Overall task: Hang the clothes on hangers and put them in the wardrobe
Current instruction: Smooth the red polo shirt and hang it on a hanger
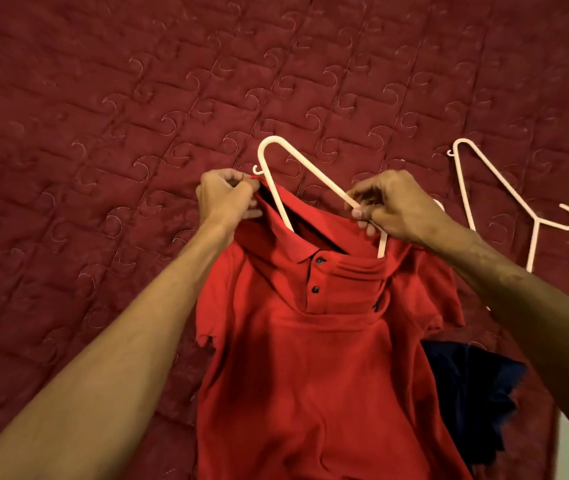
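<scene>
- Bare forearms [103, 341] reach in from the lower edge over a red polo shirt [311, 358], which lies front-up on a maroon quilted bedspread [103, 98].
- Left hand [226, 195] pinches the shirt's collar edge.
- Right hand [394, 207] curls its fingers round a white hanger [276, 150], part inside the neck opening, one corner sticking out.
- Second hanger [484, 174] lies to the right, apart.
- Dark blue garment [473, 393] shows beneath the shirt's right side.

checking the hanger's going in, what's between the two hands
In the head view, between the left hand and right hand lies the white hanger, its lower part tucked into the red polo shirt's open collar.
</scene>
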